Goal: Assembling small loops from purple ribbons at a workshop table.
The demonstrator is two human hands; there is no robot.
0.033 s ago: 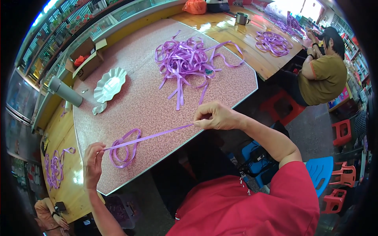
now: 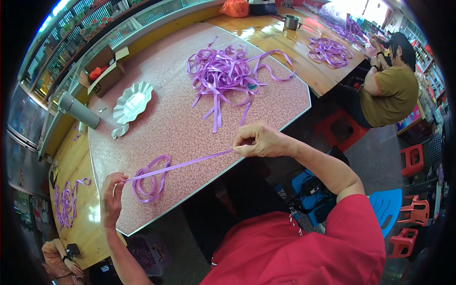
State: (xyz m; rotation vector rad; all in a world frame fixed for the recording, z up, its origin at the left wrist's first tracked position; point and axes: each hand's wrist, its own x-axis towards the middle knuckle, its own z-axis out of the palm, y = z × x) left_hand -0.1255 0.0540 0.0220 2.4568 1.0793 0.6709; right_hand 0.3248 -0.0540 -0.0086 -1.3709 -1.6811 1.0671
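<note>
Here's the left hand, thumb and fingers pinching a narrow, glossy purple ribbon; the right hand pinches it too, and it's taut between them over a pink, mottled tabletop with a pale edge. Just right of the left hand, a loose purple ribbon coil lies under the strip. Beyond the right hand sits a big tangled heap of purple ribbon. Up beyond the left hand: a white scalloped dish, a grey cylindrical bottle, an open brown cardboard box. Farther past the right hand, a varnished yellow wooden tabletop bears a steel mug, and a person in an olive shirt sits near. Rightward, lower down, stands a blue plastic chair.
</note>
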